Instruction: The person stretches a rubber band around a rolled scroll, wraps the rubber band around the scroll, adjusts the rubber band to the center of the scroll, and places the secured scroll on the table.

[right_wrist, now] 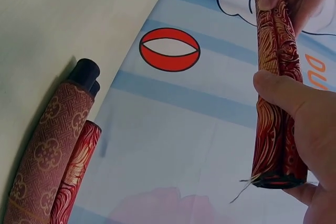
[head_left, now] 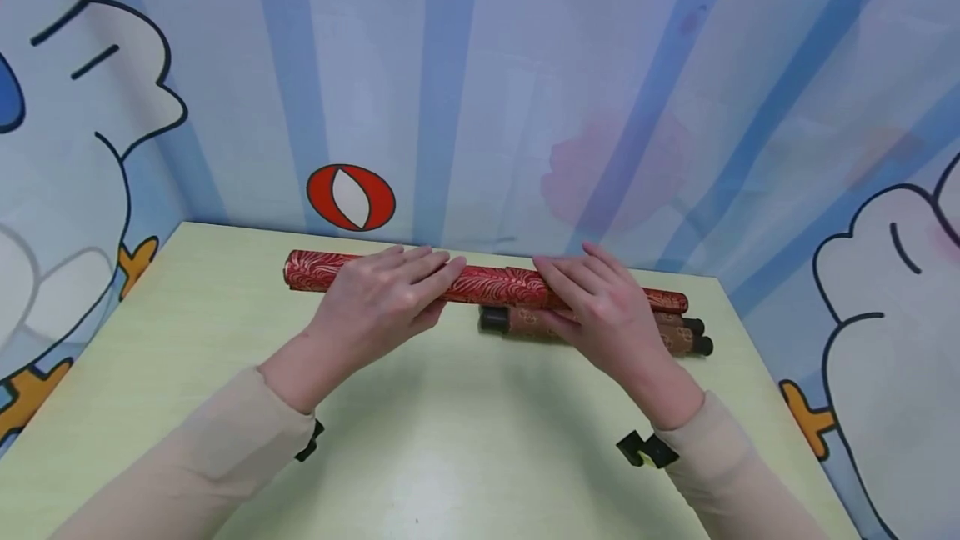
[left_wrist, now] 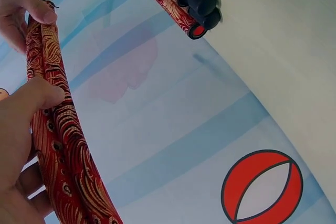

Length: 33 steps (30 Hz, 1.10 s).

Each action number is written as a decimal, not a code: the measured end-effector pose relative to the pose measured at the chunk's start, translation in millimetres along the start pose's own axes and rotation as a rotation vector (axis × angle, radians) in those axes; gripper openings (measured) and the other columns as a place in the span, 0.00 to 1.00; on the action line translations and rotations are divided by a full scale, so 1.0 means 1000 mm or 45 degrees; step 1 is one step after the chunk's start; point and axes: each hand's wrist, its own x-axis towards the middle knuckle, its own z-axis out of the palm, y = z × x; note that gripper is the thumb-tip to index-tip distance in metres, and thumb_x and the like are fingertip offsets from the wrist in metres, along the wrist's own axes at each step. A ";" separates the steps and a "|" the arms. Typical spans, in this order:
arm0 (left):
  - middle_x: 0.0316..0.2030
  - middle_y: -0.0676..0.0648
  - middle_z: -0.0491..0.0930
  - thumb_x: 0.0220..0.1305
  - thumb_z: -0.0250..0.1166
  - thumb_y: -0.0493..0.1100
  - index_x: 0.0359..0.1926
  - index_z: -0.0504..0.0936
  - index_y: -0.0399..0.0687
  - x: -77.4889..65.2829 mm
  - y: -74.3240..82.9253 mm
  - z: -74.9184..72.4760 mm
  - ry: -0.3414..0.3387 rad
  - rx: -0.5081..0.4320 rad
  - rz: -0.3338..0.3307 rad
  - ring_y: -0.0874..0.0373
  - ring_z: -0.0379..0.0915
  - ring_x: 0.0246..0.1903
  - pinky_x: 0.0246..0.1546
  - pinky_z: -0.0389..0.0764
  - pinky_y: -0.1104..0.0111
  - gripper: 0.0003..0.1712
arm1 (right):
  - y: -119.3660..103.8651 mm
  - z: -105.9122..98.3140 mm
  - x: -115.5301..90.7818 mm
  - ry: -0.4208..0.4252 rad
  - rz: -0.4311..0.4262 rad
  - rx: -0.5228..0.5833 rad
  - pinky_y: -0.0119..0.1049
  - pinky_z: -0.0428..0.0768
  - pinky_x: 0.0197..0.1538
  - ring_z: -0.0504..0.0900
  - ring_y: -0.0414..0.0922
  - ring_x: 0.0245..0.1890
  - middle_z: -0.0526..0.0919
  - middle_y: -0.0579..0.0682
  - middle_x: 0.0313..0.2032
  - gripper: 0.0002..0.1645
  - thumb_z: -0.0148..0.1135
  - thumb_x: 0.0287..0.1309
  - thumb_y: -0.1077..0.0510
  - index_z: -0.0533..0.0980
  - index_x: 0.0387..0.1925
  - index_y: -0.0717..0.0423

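A long red brocade roll (head_left: 487, 283) with gold swirls is held up level above the far part of the table. My left hand (head_left: 378, 294) grips it left of the middle, thumb on one side and fingers behind. Close to its right end, my right hand (head_left: 603, 307) holds it the same way. In the left wrist view the held roll (left_wrist: 73, 145) shows a groove along its length. Loose threads hang from its dark-edged end in the right wrist view, where the right thumb (right_wrist: 278, 87) lies across the roll.
Two brown patterned rolls with black end caps (head_left: 495, 320) lie on the table (head_left: 465, 440), partly hidden by my right hand. Another red brocade roll (head_left: 670, 301) lies beside them. A printed cloth backdrop (head_left: 480, 107) rises behind the table's far edge.
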 end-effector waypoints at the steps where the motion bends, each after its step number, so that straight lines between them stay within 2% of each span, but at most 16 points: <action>1: 0.51 0.43 0.91 0.56 0.83 0.43 0.62 0.87 0.45 -0.001 0.000 0.000 0.002 0.006 0.001 0.49 0.91 0.46 0.49 0.90 0.56 0.31 | 0.000 0.000 0.000 0.004 -0.002 -0.009 0.62 0.77 0.69 0.89 0.59 0.51 0.90 0.61 0.51 0.44 0.91 0.43 0.54 0.82 0.63 0.64; 8: 0.53 0.42 0.90 0.57 0.84 0.45 0.63 0.87 0.45 -0.003 0.001 -0.001 0.003 0.041 0.018 0.49 0.90 0.48 0.51 0.89 0.55 0.32 | 0.006 -0.006 -0.009 0.073 0.011 -0.043 0.64 0.78 0.68 0.89 0.61 0.50 0.90 0.63 0.50 0.45 0.92 0.39 0.58 0.83 0.62 0.65; 14: 0.52 0.42 0.90 0.57 0.83 0.45 0.61 0.88 0.44 0.000 0.007 -0.001 0.017 0.079 0.036 0.49 0.90 0.49 0.51 0.89 0.55 0.30 | 0.002 -0.002 -0.005 0.070 -0.005 -0.026 0.63 0.78 0.67 0.89 0.60 0.49 0.91 0.62 0.47 0.43 0.92 0.40 0.56 0.84 0.60 0.65; 20: 0.53 0.42 0.90 0.58 0.83 0.45 0.61 0.87 0.44 0.001 0.010 0.001 0.013 0.108 0.053 0.49 0.90 0.50 0.51 0.89 0.55 0.30 | -0.003 0.003 0.001 0.027 -0.040 -0.036 0.62 0.77 0.69 0.89 0.58 0.51 0.90 0.61 0.49 0.43 0.91 0.42 0.55 0.83 0.61 0.64; 27: 0.53 0.42 0.90 0.58 0.83 0.46 0.61 0.87 0.44 -0.001 0.009 0.003 0.007 0.127 0.054 0.49 0.90 0.50 0.52 0.89 0.54 0.30 | 0.004 -0.002 -0.011 0.048 0.008 -0.069 0.64 0.77 0.68 0.88 0.61 0.51 0.90 0.63 0.49 0.45 0.92 0.39 0.57 0.83 0.61 0.65; 33: 0.53 0.42 0.90 0.59 0.83 0.46 0.61 0.88 0.44 -0.001 0.009 0.003 0.002 0.129 0.063 0.49 0.90 0.50 0.53 0.89 0.54 0.30 | 0.005 -0.001 -0.012 0.049 0.002 -0.062 0.64 0.76 0.69 0.88 0.61 0.50 0.91 0.63 0.48 0.43 0.92 0.40 0.58 0.84 0.61 0.65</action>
